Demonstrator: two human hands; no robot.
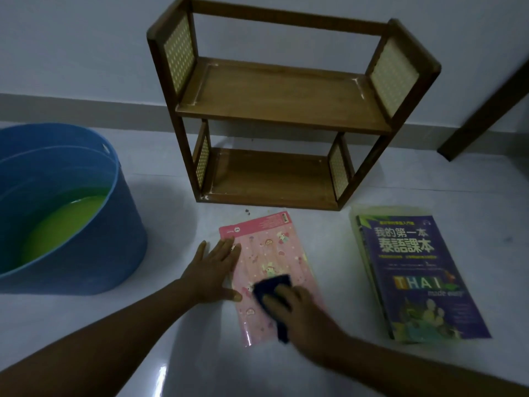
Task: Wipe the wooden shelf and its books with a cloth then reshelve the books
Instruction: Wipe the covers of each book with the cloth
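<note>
A two-tier wooden shelf (274,110) stands on the floor against the wall, both boards bare. In front of it a thin pink book (266,253) lies flat on the floor. My left hand (211,270) presses flat on the book's left edge, fingers spread. My right hand (297,308) grips a dark blue cloth (272,287) and presses it onto the pink cover. To the right, a purple Thai language book (418,273) lies on top of a stack whose lower books are mostly hidden.
A blue plastic tub (86,224) with greenish water stands at the left on the pale tiled floor. A dark wooden frame (486,110) slants at the far right edge. Small specks of debris (247,211) lie just before the shelf.
</note>
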